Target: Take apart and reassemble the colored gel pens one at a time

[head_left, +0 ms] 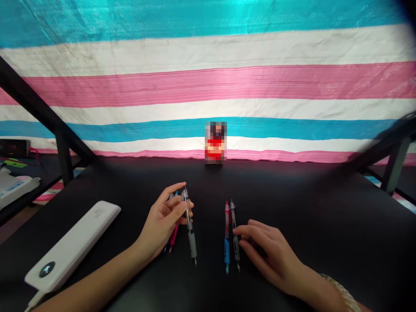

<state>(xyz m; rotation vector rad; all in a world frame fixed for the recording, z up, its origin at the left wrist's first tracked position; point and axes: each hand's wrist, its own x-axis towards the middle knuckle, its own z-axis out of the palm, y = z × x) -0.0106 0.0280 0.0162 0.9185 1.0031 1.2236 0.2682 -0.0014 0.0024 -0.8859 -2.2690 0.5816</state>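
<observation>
My left hand (162, 219) is closed on a clear ballpoint pen with a grey grip (193, 242). The pen slants with its tip down, and my index fingertip rests at its top button. Partly hidden behind that hand are a pink pen (173, 237) and a blue pen (166, 248). To the right, a pen with a blue grip and red top (226, 249) lies beside a second grey-grip pen (236, 247). My right hand (274, 253) holds nothing; its fingers are loosely stretched and apart, with the index fingertip at the second grey pen's edge.
A white power bank (78, 242) with a cable lies at the left on the black table (292, 190). A small blurred-out picture (215, 143) stands at the back edge before a striped tarp (308, 82). Black frame bars (61, 143) slope at both sides.
</observation>
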